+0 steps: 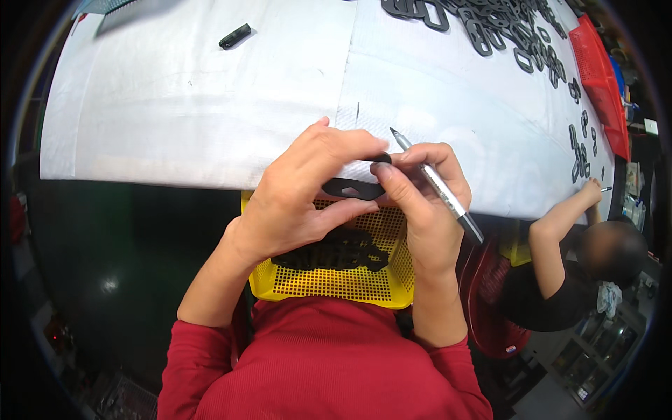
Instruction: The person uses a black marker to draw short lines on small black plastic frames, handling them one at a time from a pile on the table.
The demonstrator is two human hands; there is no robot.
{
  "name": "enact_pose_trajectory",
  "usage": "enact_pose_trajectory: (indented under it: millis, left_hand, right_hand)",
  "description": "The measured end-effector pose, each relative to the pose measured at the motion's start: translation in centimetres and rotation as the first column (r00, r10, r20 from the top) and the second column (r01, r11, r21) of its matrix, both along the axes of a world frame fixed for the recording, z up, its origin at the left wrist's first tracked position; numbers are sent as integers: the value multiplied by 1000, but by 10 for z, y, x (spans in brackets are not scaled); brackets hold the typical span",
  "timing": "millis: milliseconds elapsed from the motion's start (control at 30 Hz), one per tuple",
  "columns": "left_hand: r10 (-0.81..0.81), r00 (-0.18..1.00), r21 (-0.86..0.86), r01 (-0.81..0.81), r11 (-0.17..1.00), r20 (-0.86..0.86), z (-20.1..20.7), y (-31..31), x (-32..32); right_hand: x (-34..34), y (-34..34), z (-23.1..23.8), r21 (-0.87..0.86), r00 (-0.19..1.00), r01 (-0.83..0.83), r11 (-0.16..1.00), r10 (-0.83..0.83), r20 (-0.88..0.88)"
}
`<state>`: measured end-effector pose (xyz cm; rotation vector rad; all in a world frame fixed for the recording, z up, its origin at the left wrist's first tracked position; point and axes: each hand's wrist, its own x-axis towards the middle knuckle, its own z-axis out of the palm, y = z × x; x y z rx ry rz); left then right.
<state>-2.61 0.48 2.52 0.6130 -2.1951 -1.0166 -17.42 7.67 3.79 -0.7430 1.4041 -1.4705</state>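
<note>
Over the table's near edge, my left hand [297, 185] grips a black loop-shaped part [350, 189] between its thumb and fingers. My right hand [430, 203] is closed round a silver marker [441, 183], which slants across the fingers. Its dark uncapped tip points up and away to the left. The right thumb and fingertips also meet the right end of the black part. Below the hands, a yellow perforated basket [329, 285] sits by my lap with several black parts [343, 252] in it.
A heap of black loop parts [504, 28] covers the far right of the white table [203, 105]. One dark piece [234, 36] lies at the far left. Red baskets [598, 84] line the right edge. Another person [553, 259] sits at the right, one hand on the table.
</note>
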Motion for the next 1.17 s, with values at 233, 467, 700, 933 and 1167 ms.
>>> enact_pose_trajectory:
  millis: [233, 467, 700, 933, 1167]
  left_hand:
    - [110, 834, 500, 214, 839, -541, -7, 7, -9]
    - [85, 956, 309, 7, 951, -281, -19, 6, 11]
    - [98, 975, 221, -53, 974, -201, -31, 9, 14]
    - [75, 962, 207, -20, 978, -262, -37, 7, 14]
    - [67, 965, 179, -20, 984, -256, -37, 7, 14]
  right_hand:
    - [4, -2, -6, -8, 881, -12, 1000, 15, 473]
    - [-5, 3, -17, 16, 975, 127, 992, -122, -184]
    - [12, -3, -18, -8, 959, 139, 990, -137, -247]
    - [18, -9, -22, -89, 916, 83, 993, -112, -386]
    - [19, -10, -22, -93, 902, 64, 994, -98, -421]
